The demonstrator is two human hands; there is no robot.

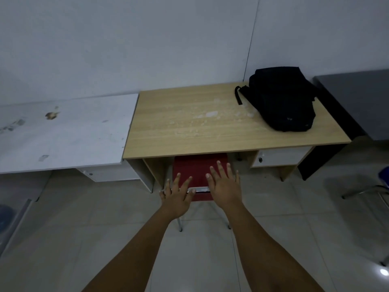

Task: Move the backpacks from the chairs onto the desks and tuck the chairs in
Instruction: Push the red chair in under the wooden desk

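Note:
A black backpack (283, 100) lies on the right end of the wooden desk (189, 131). A red chair (195, 168) stands under the desk's front edge, its seat mostly beneath the top and its backrest toward me. My left hand (177, 197) and my right hand (225, 186) are over the chair's backrest, fingers spread and pointing at the desk. Neither hand holds anything. Whether the palms touch the backrest is unclear.
A stained white desk (63, 135) adjoins on the left, a grey desk (362, 102) on the right. The metal legs of a blue chair (385, 180) show at the right edge. A blue bin (5, 218) sits at the far left. The floor is tiled.

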